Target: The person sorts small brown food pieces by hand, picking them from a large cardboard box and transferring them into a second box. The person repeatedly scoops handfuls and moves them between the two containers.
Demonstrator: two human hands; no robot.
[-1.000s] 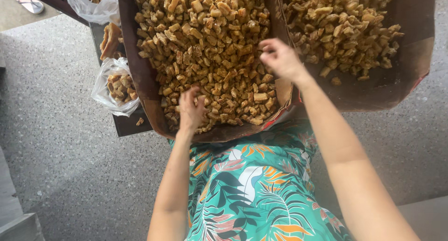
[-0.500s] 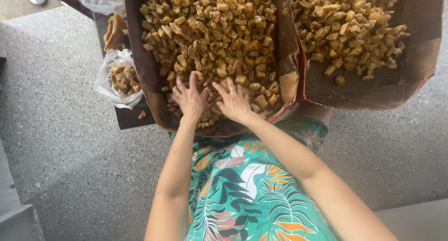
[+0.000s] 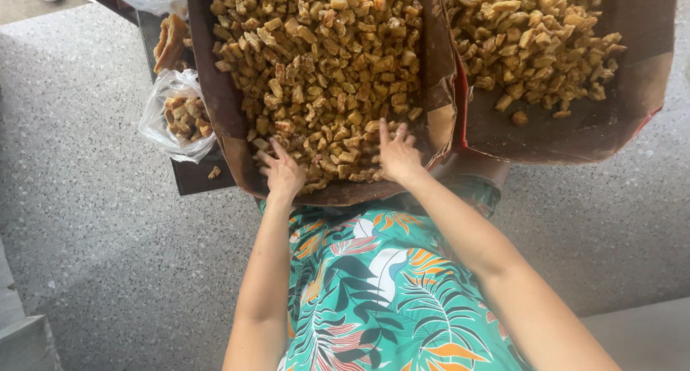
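Fried pieces [image 3: 323,69]: golden-brown chunks heaped in the left cardboard box [image 3: 219,105], which fills the view's upper middle.
Progress: pile lies spread across the box; nothing lifted out, both hands at its near edge.
Left hand [image 3: 282,173]: palm down on the pieces, fingers apart, holding nothing.
Right hand [image 3: 397,155]: flat alongside, fingers spread, forearm stretched forward.
Nearby: second box [image 3: 632,90] of pieces to the right; plastic bag [image 3: 162,119] to the left.

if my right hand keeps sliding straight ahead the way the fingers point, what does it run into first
Your right hand lies flat at the near edge of the left cardboard box, fingers pointing up the picture. Straight on, it would likely push into the heap of golden fried pieces filling that box; the box's far wall is out of view.
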